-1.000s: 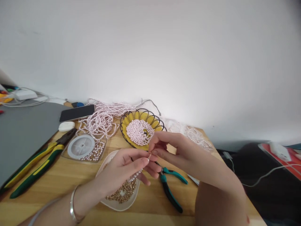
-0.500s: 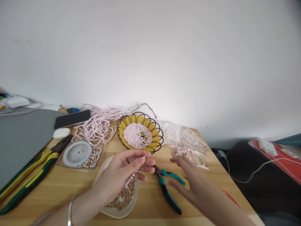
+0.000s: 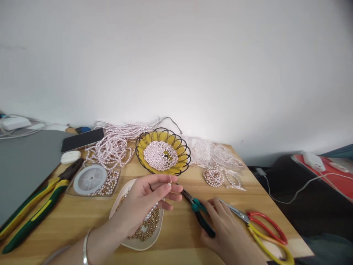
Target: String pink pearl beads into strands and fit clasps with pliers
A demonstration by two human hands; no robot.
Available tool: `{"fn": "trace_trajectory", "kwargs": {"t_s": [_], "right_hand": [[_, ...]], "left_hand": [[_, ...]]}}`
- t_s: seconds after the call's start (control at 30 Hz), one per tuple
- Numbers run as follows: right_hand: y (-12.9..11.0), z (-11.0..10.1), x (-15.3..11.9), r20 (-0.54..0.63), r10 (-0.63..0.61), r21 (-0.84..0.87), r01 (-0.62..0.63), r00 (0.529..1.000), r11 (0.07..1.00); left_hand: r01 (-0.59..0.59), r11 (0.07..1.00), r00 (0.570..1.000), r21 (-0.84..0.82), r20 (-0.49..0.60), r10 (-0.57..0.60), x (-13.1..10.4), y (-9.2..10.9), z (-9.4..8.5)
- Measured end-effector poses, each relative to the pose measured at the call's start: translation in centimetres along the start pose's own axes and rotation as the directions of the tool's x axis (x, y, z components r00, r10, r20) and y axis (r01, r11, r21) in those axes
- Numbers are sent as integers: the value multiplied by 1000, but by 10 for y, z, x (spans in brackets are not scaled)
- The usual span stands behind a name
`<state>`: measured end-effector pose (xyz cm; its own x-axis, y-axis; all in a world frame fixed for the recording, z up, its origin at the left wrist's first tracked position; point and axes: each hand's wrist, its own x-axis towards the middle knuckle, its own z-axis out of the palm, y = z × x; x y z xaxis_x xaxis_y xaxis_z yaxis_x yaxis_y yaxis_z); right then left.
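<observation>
My left hand pinches the end of a thin bead strand between thumb and fingertips; pearly beads hang below, partly behind the fingers. Underneath it is a white dish of gold and white beads. My right hand is closed around the teal-and-black handles of the needle-nose pliers, which rest on the table with jaws pointing up and left. The fingers hide part of the teal handle. Just right of this hand lie scissors with red and yellow handles.
A yellow basket of pink beads stands behind my hands. Bead strands, a phone, a clear bead box and green-yellow pliers lie left. Bagged bracelets and a bead coil sit right.
My right hand has come down onto the pliers and closed on their handles, which have drawn closer together. The scissors now show beside it. My left hand keeps its pinch.
</observation>
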<state>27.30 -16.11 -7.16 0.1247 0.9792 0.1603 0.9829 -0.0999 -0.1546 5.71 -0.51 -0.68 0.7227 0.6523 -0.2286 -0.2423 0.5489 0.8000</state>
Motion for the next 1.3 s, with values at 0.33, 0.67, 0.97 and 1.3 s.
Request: {"fn": "trace_trajectory", "kwargs": {"t_s": [0.33, 0.67, 0.97, 1.3], "right_hand": [[6, -49, -17, 72, 339, 492, -329, 938, 806], [-43, -50, -12, 25, 212, 484, -197, 977, 853], [-51, -55, -1, -59, 45, 447, -14, 997, 895], [-48, -54, -2, -13, 51, 467, -39, 999, 883]], "left_hand": [[-32, 998, 999, 49, -34, 33, 2, -3, -2], [-85, 992, 996, 94, 20, 83, 1, -5, -3], [-136, 981, 990, 142, 48, 130, -2, -1, 1], [-157, 975, 987, 159, 48, 151, -2, -1, 2]]}}
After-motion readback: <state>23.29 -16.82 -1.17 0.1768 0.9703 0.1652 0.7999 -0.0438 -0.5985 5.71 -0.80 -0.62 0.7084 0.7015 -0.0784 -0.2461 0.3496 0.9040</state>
